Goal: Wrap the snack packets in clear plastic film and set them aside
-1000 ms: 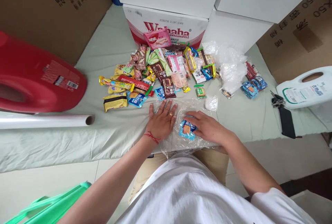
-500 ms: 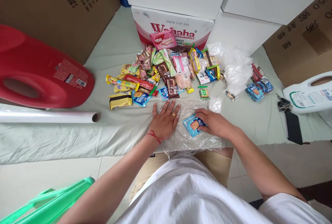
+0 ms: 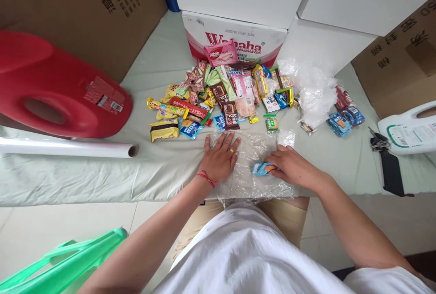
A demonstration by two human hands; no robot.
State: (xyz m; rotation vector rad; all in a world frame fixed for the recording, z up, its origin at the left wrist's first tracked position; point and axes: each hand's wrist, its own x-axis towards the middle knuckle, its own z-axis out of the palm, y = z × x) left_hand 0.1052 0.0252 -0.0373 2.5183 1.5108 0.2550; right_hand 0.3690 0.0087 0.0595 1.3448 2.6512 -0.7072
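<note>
My left hand (image 3: 220, 158) lies flat with fingers spread on the left part of a clear plastic sheet (image 3: 245, 182). A red cord bracelet circles its wrist. Over the sheet, my right hand (image 3: 289, 164) pinches a blue biscuit packet (image 3: 261, 169) between thumb and fingers; part of the packet is hidden by them. A small folded piece of clear plastic (image 3: 286, 138) lies just beyond that hand. Past my left fingertips is a heap of wrapped snacks, with a brown cocoa biscuit packet (image 3: 231, 116) at its near edge.
A red jug (image 3: 64, 89) and a white plastic roll (image 3: 68, 148) occupy the left. Crumpled clear bags (image 3: 315, 96) sit right of the heap, then blue packets (image 3: 339, 124), keys with a black case (image 3: 391, 173) and a white bottle (image 3: 410, 135). Boxes stand behind.
My right hand has tilted the blue packet up and shifted it slightly right, so less of its front shows. My left hand stays flat on the plastic. The whole view has shifted a little.
</note>
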